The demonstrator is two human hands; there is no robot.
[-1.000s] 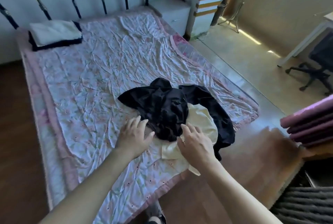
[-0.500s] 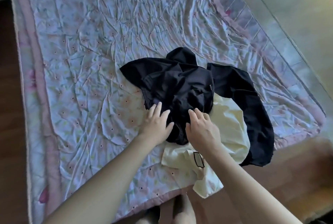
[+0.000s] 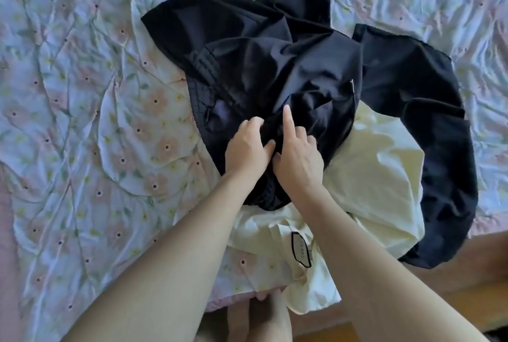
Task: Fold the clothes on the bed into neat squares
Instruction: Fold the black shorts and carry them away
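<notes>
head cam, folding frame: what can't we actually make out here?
- Black garment: crumpled in a heap, so its type and whether it is one piece or several are unclear.
- Cream garment: mostly under the black cloth and forearms; shape unknown.
- Label on the cream garment: text too small to read.
- Left hand and right hand: fingertips dig into black folds, hidden.
- Bed: cut off by frame edges.

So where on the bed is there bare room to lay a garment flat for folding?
The floral bedspread lies bare left of the black garment, and in a strip beyond it along the top. It is crowded centre and right: the black garment sits on the cream garment, which hangs over the near edge. The left hand and right hand grip the black fabric.
</notes>
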